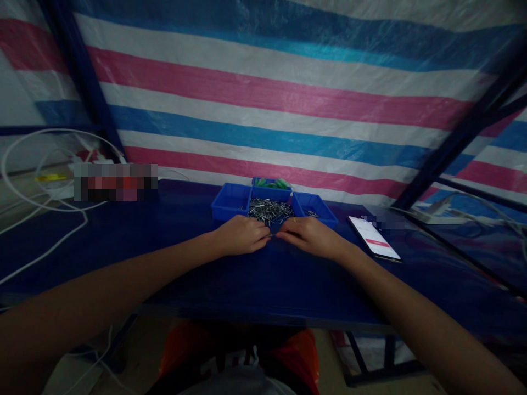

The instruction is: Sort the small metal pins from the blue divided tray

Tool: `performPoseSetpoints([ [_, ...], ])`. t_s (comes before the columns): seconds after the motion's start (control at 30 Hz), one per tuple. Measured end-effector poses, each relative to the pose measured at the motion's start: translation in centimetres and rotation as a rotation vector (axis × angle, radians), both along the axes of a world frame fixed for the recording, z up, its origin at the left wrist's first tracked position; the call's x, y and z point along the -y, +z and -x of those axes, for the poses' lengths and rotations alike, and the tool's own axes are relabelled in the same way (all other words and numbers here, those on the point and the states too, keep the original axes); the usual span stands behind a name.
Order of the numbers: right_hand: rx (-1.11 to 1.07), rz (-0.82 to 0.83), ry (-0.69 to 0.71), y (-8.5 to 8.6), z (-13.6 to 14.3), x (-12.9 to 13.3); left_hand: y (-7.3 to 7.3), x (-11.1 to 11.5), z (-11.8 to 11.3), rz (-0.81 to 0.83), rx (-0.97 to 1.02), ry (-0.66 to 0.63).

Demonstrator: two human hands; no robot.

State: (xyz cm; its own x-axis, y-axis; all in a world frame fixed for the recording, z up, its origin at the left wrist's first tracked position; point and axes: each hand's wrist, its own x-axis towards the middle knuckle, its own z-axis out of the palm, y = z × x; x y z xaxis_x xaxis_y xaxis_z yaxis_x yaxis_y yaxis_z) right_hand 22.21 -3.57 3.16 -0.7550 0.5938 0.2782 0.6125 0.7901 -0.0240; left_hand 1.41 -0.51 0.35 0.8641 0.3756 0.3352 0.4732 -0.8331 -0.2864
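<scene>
Pinched together at the fingertips, the left hand and the right hand are held close, almost touching, on the dark blue table top. Something tiny seems to be squeezed between them, but it is too small and too dark to be told. Just behind the hands, a pile of small shiny silver metal pins is heaped in the middle blue plastic tray. Many pins are left, so most of the work is judged not yet done. The pins are thin and long, and they are pointed every which way. A white phone with a lit screen is laid flat to the right. Behind it all, a striped pink, blue and white plastic sheet is hung.
</scene>
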Motion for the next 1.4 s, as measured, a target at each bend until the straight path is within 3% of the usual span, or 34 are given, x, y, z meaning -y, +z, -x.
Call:
performPoseSetpoints([
  [1.4,-0.020,0.021,-0.019,0.27,-0.19,0.07,0.11,0.13,0.02,0.027,0.014,0.014],
])
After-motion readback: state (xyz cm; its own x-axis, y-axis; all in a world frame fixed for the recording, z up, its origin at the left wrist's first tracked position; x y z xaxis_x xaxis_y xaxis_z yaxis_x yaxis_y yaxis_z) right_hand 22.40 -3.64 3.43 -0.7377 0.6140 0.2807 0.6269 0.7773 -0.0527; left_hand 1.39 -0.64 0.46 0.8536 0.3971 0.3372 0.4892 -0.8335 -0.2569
